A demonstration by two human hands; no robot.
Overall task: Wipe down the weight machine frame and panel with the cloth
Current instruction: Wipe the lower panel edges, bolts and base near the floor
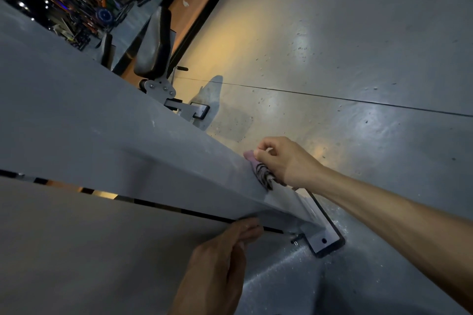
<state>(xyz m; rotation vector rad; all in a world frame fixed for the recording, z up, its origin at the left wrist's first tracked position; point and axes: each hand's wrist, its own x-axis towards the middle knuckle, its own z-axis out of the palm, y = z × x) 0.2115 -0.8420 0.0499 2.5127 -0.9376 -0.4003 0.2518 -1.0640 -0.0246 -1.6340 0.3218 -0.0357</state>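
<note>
A grey frame beam (107,120) of the weight machine runs from upper left down to a bolted foot plate (323,236) on the floor. Below it lies the flat grey panel (89,250), with a dark slot between the two. My right hand (284,161) grips a pink cloth with dark stripes (261,170) and presses it against the beam's lower edge, close to the foot. My left hand (220,261) rests with straight fingers on the panel's top edge by the slot.
A black padded seat (153,43) on a grey bracket stands behind the beam. The glossy grey floor (358,59) spreads to the right, crossed by a thin seam. An orange strip with a black border and dark racks fill the top left.
</note>
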